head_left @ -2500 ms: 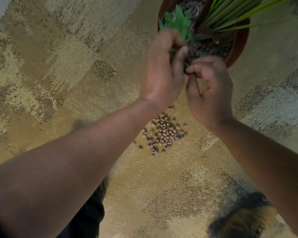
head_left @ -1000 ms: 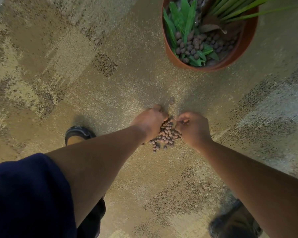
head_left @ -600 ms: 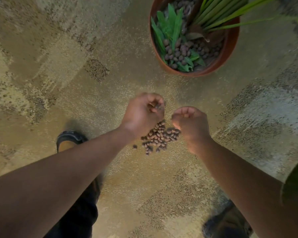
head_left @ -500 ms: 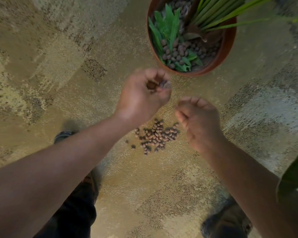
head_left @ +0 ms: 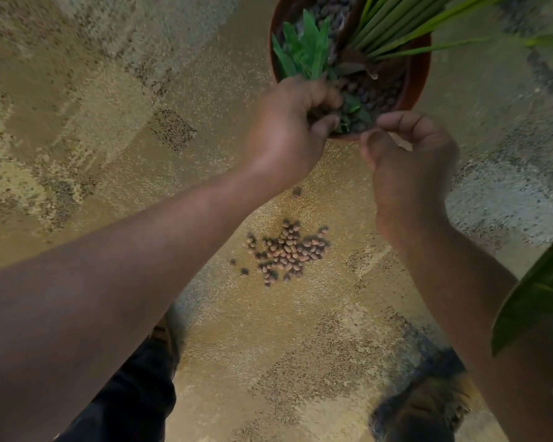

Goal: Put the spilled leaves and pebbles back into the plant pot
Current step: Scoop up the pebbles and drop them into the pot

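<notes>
Left hand (head_left: 288, 129): cupped over the plant pot (head_left: 420, 74) near rim, grasp unclear.
Right hand (head_left: 406, 154): curled, contents unclear, just near of pot.
Pebbles (head_left: 288, 250): 1 pile on carpet (head_left: 109, 122).

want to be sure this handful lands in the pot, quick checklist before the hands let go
1. Left hand over the plant pot: ok, its fingers reach past the near rim.
2. Right hand over the pot: not ok, it sits at the near rim, mostly above the carpet.
3. Pebbles inside either fist: cannot tell, the curled fingers hide them.
4. Floor cleared: not ok, a pile of pebbles lies on the carpet.
5. Leaves off the carpet: ok, none seen there.
</notes>
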The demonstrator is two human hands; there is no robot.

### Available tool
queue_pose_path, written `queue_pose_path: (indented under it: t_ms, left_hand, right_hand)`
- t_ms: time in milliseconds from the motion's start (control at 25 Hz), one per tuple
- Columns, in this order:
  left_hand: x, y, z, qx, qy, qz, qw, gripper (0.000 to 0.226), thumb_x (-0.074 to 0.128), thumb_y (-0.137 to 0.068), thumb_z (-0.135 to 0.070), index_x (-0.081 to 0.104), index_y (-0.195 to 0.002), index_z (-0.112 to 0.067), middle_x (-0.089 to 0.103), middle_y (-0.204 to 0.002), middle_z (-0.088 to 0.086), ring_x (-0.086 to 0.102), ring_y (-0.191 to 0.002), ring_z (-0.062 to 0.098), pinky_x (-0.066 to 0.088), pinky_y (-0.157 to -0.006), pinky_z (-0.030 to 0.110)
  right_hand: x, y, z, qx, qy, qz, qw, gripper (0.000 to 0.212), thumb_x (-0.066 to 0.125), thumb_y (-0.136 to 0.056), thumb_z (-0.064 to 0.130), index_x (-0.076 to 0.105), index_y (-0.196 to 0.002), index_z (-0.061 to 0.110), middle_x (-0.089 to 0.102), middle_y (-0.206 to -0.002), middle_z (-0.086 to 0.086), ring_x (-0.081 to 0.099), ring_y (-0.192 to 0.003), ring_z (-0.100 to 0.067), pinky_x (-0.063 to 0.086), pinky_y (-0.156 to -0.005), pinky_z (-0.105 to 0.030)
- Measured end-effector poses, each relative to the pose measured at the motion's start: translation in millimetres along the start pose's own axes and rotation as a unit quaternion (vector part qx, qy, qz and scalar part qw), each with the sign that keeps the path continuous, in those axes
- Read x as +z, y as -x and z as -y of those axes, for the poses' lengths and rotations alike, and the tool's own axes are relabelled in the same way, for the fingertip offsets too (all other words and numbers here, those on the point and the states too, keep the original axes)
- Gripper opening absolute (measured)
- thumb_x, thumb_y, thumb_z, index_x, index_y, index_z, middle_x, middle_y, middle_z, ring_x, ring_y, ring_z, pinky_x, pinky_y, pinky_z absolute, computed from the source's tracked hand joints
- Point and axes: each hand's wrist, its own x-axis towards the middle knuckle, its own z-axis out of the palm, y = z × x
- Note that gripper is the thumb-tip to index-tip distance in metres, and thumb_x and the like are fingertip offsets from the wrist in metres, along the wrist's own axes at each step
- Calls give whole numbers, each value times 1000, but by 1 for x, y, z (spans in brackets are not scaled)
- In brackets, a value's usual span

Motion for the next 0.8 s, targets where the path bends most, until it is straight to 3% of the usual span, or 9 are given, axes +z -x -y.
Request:
queue_pose_path:
  t_ms: [80,160,240,320,440,560,680,800]
  left_hand:
    - [2,18,9,66,8,-71,995,5,72,-87,-2,73,-93,-3,64,-96,4,63,-90,20,56,-76,37]
    - [4,38,25,79,22,-74,994,4,71,-89,1,70,-91,-2,58,-96,2,60,-86,18,56,-71,30]
    - [7,59,47,8,-7,11,1000,14,72,-92,-4,71,-105,-9,59,-107,2,63,-89,14,56,-74,22]
    - [12,80,74,-86,-110,133,981,35,76,-90,-13,68,-124,-15,63,-121,4,67,-100,18,52,-80,17]
    - [17,108,99,-152,-188,239,940,37,79,-87,-21,67,-122,-24,64,-126,2,66,-108,19,52,-83,18]
    - [28,124,105,-145,-190,272,932,22,73,-91,-20,68,-112,-22,63,-113,-2,67,-103,18,60,-85,29]
    - [44,131,105,-103,-228,289,924,44,72,-90,-10,60,-132,-16,62,-124,2,60,-116,25,58,-95,40]
    - [49,133,108,-64,-268,294,915,55,73,-90,-6,55,-141,-19,60,-134,1,56,-124,27,56,-98,41]
  right_hand:
    - [-4,10,-21,-50,70,8,996,17,68,-83,-2,71,-91,13,73,-79,0,66,-66,-6,53,-57,-18]
    - [-9,18,-48,-49,136,42,989,17,67,-85,1,69,-92,17,72,-80,1,66,-68,-10,56,-60,-24]
    - [-16,22,-77,0,216,92,972,18,68,-87,5,68,-99,18,72,-92,2,68,-78,-10,59,-67,-28]
    - [-23,25,-106,46,308,148,939,27,73,-87,10,66,-112,17,70,-109,-1,65,-87,-10,51,-63,-19]
    - [-27,37,-139,68,381,251,887,44,78,-84,14,60,-124,11,63,-119,-9,63,-94,-18,45,-60,-12]
    - [-23,52,-155,26,400,317,859,41,76,-86,10,56,-122,10,59,-116,-6,63,-101,-20,49,-70,-16]
    - [-19,61,-161,-38,424,322,845,25,65,-93,7,57,-116,11,56,-114,-5,60,-99,-19,48,-70,-21]
    - [-19,60,-162,-47,420,295,857,16,64,-93,4,64,-108,12,62,-108,-5,62,-95,-19,51,-68,-22]
